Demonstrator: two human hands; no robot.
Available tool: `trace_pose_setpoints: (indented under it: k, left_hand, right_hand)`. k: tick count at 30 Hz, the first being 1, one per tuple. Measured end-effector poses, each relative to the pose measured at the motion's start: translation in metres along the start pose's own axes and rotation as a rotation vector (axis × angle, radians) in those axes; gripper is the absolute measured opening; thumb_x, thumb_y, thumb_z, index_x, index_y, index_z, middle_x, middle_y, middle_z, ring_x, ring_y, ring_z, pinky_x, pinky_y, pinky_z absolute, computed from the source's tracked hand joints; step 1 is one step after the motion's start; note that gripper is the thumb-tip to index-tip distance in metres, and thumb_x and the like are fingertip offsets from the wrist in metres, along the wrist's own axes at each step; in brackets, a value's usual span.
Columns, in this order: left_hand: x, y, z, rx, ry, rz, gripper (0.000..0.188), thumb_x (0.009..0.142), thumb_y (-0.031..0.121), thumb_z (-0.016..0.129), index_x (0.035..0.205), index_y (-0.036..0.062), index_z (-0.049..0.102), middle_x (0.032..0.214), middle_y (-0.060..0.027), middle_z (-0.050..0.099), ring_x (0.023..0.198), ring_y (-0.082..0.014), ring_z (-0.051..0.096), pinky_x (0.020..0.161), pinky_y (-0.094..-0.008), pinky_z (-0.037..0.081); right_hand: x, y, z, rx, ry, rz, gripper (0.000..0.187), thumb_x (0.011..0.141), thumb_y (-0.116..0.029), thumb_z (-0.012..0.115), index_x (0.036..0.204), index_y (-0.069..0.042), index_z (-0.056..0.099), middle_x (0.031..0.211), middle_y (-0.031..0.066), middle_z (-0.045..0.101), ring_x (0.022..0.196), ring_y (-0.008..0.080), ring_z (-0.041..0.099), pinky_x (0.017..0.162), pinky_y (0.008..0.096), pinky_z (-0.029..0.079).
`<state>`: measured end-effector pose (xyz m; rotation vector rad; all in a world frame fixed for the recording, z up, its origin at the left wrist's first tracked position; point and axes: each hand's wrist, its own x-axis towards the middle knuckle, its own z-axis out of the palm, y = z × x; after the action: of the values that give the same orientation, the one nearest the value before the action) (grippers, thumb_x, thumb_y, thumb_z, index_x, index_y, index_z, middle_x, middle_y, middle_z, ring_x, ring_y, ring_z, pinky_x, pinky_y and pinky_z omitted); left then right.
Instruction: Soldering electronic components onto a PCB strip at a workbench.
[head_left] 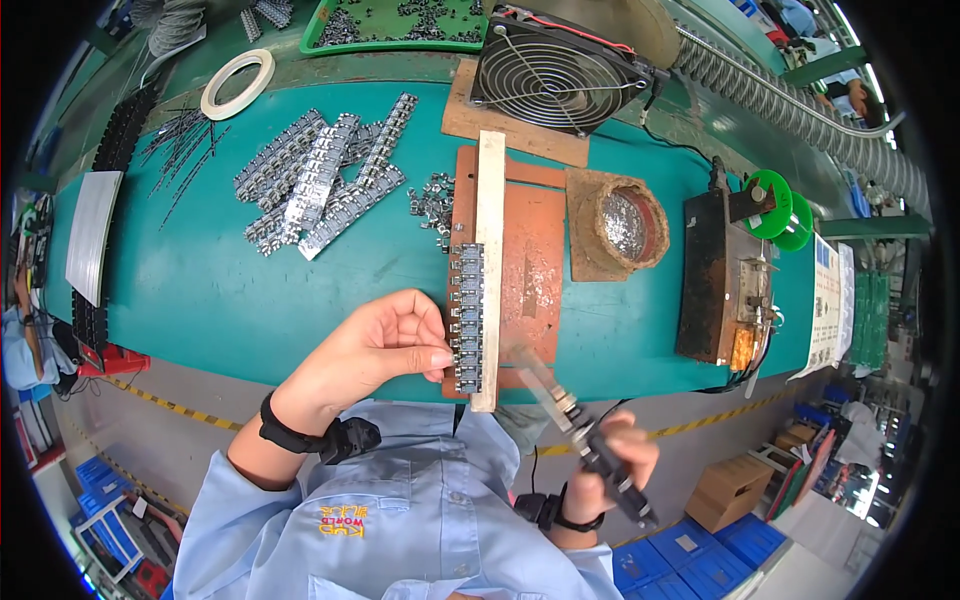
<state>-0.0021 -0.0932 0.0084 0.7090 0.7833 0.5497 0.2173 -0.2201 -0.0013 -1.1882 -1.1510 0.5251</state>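
Here's the strip [468, 318], lying lengthwise on the brown board [537, 225], snug along the left side of the pale bar [490, 205], which probably serves as a fence to keep it straight. The left hand [385, 342] comes in low: thumb and fingers pinch the strip's left edge near its lower end, seemingly to steady it against that bar. Over to the right hand [632, 450], and its grip is wrapped round a dark tool [597, 448], the blurred tip angled up towards the bar but apart from it. Holding it by the body presumably keeps fingers clear of the metal end. Beyond the board sits a crusted pot [660, 225], handy on the tool side; the fan [560, 85] stands behind, perhaps to draw fumes. More strips [325, 180] are heaped on the left of the green surface [220, 310], and loose parts [432, 205] lie just beside the board, within easy left-hand reach.
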Motion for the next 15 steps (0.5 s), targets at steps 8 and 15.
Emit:
trace_pose_setpoints:
  k: [8, 15]
  left_hand:
    - [-0.001, 0.000, 0.001, 0.003, -0.002, -0.013, 0.014, 0.078, 0.000, 0.061, 0.085, 0.0024, 0.048, 0.079, -0.0040, 0.058, 0.071, -0.0096, 0.056, 0.067, -0.0216, 0.046]
    - [0.002, 0.003, 0.009, 0.025, 0.047, -0.027, 0.013, 0.078, 0.000, 0.059, 0.085, 0.0020, 0.049, 0.077, -0.0050, 0.059, 0.069, -0.0111, 0.057, 0.065, -0.0219, 0.045]
  right_hand:
    - [0.032, 0.024, 0.013, -0.374, 0.224, 0.046, 0.036, 0.075, -0.013, 0.062, 0.105, -0.003, 0.046, 0.094, 0.0091, 0.047, 0.077, 0.0149, 0.048, 0.070, 0.0265, 0.040]
    - [0.041, 0.021, 0.029, -0.084, 0.267, 0.190, 0.035, 0.075, -0.008, 0.059, 0.107, -0.001, 0.045, 0.094, 0.0092, 0.046, 0.076, 0.0148, 0.048, 0.069, 0.0267, 0.042]
